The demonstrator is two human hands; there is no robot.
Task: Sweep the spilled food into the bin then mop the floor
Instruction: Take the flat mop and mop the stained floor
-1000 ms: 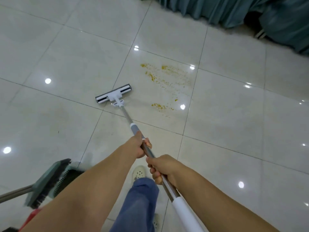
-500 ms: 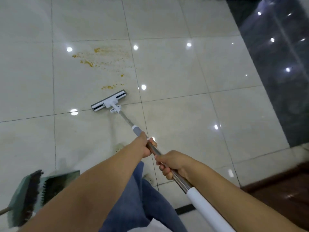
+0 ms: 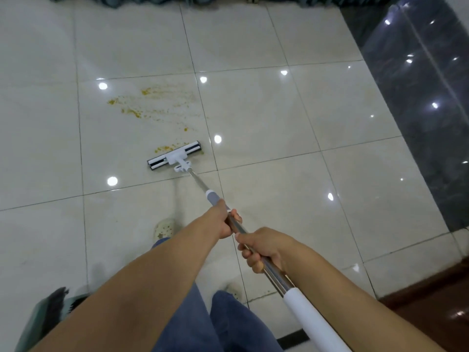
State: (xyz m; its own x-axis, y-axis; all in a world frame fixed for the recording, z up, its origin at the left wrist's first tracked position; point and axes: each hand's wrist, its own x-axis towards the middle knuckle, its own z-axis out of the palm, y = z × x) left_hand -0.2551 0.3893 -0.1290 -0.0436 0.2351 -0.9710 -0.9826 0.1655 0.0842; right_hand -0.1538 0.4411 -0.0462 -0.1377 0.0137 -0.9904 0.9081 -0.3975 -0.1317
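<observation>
While you hold the long mop pole [image 3: 199,182] of bright steel in both hands, it runs from its white plastic grip [image 3: 309,318] at the near right up and away to the far left. Your left hand [image 3: 220,222] is wrapped round the steel just below the grey collar. Your right hand [image 3: 261,247] is curled round the pole close behind it, nearer to you, and the two hands are a little apart.

The flat white mop head with black strips [image 3: 175,156] lies on the glossy cream floor tiles [image 3: 253,110]. Its long axis is set across the pole, with the left end nearer to you and the right end farther off. Its far edge now meets the nearest line of the scattered yellow-orange food crumbs [image 3: 152,105]. Half a second ago a strip of bare tile lay between them. Your grip on the pole sits where it did then.

A teal broom and dustpan [image 3: 50,308] show at the near left, partly behind your left forearm. Your blue trousers [image 3: 228,323] and a pale perforated shoe [image 3: 165,227] are below the hands. A dark polished stone strip [image 3: 418,97] borders the tiles on the right, and a teal curtain hem [image 3: 152,0] has come back into view along the far edge.
</observation>
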